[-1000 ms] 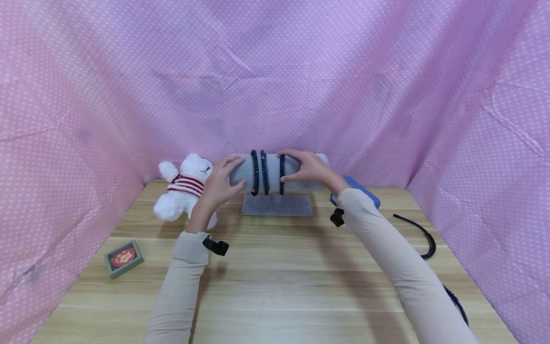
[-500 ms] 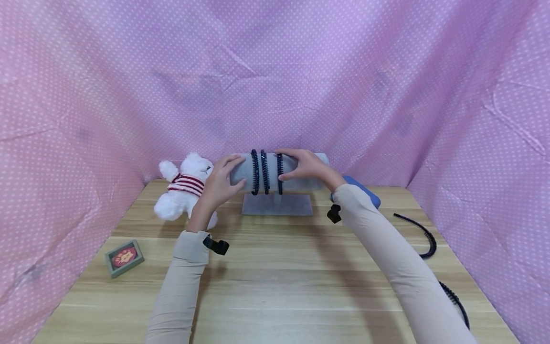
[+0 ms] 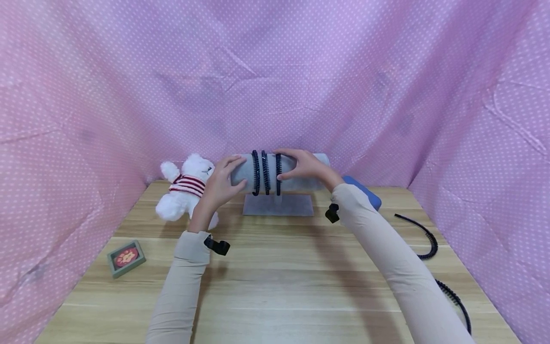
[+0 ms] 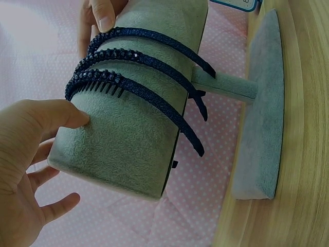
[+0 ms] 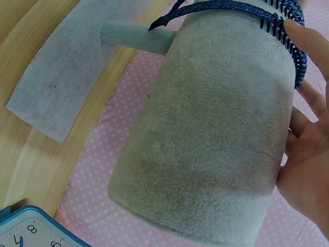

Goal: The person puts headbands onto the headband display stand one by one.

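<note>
A grey velvet headband stand (image 4: 123,144) has a thick horizontal roll on a short post above a flat base (image 3: 294,206). Three dark, beaded headbands with comb teeth straddle the roll. My left hand (image 3: 220,184) holds the roll's left end, its thumb on the near side in the left wrist view. My right hand (image 3: 307,167) grips the rightmost headband (image 4: 154,36), thumb at its near side and fingers over the top. The middle headband (image 4: 154,64) and the left headband (image 4: 149,98) sit close together, apart from both hands in the head view.
A white plush toy (image 3: 186,186) in a striped sweater sits left. A small green-framed paw picture (image 3: 126,258) lies front left. Behind my right arm is a blue-rimmed clock (image 5: 36,231). Two more headbands, one farther back (image 3: 431,241) and one nearer (image 3: 459,301), lie right.
My right hand has slid the rightmost headband slightly left along the roll, closer to the middle one. The left hand keeps its place on the roll's end.
</note>
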Motion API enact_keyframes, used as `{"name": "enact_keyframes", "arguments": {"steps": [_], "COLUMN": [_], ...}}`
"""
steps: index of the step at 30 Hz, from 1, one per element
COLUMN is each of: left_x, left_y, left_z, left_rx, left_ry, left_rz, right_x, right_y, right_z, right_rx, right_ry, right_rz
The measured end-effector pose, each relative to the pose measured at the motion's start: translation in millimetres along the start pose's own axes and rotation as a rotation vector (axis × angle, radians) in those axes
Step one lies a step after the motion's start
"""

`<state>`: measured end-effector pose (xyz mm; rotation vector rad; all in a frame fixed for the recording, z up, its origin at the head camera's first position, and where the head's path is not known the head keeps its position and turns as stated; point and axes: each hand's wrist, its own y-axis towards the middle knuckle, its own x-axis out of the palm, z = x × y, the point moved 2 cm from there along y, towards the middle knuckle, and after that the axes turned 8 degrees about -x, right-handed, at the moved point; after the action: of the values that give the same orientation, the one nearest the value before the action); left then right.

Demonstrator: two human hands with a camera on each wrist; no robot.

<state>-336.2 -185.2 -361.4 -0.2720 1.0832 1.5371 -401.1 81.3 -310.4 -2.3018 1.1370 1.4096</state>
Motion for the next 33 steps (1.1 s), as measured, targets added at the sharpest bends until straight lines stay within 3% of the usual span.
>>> {"name": "enact_keyframes", "arguments": {"steps": [20,26,33], "left_x": [-0.3,-0.6,-1.8], "left_y": [1.7,2.6,3.1], "left_z": [0.7,0.5,0.9], "left_rx": [0.007,-0.003,0.000], "left_ry": [0.020,0.021,0.007], "left_rz": [-0.009,-0.002,-0.021], "right_x": [3,-5,-17], "right_y": [-3.4,-18.9,-54.2], "right_z": [1,-5,-4], "right_rx": [-0.078,-0.131,-0.181], "right_ry": [-0.094,-0.130,-0.171], "right_rz": [-0.015,-0.030,-0.038]}}
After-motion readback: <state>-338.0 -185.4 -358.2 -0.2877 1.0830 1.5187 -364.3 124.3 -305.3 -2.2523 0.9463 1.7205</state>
